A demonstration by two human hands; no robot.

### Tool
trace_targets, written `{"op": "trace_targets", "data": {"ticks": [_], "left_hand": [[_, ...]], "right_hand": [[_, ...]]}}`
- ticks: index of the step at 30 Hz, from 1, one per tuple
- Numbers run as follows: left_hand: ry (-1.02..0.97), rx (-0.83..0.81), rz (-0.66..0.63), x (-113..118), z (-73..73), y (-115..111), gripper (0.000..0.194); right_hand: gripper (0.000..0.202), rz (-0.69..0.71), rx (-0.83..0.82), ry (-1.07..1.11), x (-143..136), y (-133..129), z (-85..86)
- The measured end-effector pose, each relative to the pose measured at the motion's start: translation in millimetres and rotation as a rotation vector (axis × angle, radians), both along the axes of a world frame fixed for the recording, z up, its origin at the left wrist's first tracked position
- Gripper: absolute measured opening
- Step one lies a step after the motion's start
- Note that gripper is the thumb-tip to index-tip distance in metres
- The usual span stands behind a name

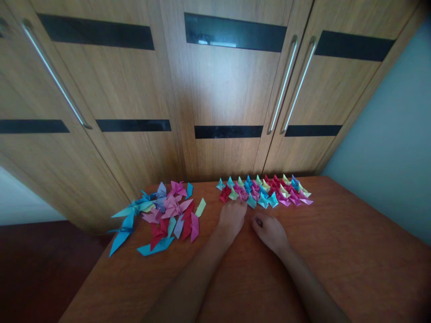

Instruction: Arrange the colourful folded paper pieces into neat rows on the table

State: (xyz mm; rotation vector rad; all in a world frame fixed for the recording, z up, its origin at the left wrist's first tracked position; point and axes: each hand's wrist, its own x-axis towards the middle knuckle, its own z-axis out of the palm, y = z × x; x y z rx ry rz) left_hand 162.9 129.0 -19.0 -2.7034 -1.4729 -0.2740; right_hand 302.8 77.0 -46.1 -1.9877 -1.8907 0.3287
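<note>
My left hand [233, 218] reaches to the front edge of a block of small folded paper boats [263, 199]. Its fingers are bent down and closed, and what they hold, if anything, is hidden behind the knuckles. Just beyond its fingertips stands a pink paper boat [243, 194]. Beside it, my right hand [271, 231] rests on the tabletop in a loose fist, with a dark hollow between the curled fingers and nothing seen in it. The boats stand in several rows, in red, pink, blue, pale green and yellow.
On the left of the brown table [336, 251] lies a loose heap of folded paper pieces [173, 206], some shaped like cranes. Large blue cranes [126, 228] sit near the left edge. Behind rises a wooden wardrobe [225, 89] with metal handles; a pale wall [387, 148] bounds the right.
</note>
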Motion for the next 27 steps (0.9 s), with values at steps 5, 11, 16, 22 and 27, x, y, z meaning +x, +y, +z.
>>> {"op": "trace_targets", "data": {"ticks": [5, 11, 16, 22, 27], "left_hand": [[-0.013, 0.005, 0.003, 1.0, -1.2, 1.3, 0.027], [-0.038, -0.002, -0.011, 1.0, 3.3, -1.1, 0.022], [-0.060, -0.004, -0.036, -18.5, 18.3, -15.8, 0.023], [-0.049, 0.035, 0.023, -90.9, 36.4, -34.3, 0.019], [0.020, 0.143, 0.208, -167.0, 37.7, -41.5, 0.027]], "right_hand": [[0.020, 0.000, 0.000, 0.005, 0.6, -0.7, 0.1], [0.019, 0.005, -0.010, 0.012, 0.0, -0.9, 2.1], [0.021, 0.012, -0.011, 0.013, -0.4, -1.8, 2.7], [0.018, 0.023, 0.000, 0.011, -2.2, -3.5, -0.3], [0.019, 0.048, 0.004, 0.009, -9.7, -5.2, -0.8]]}}
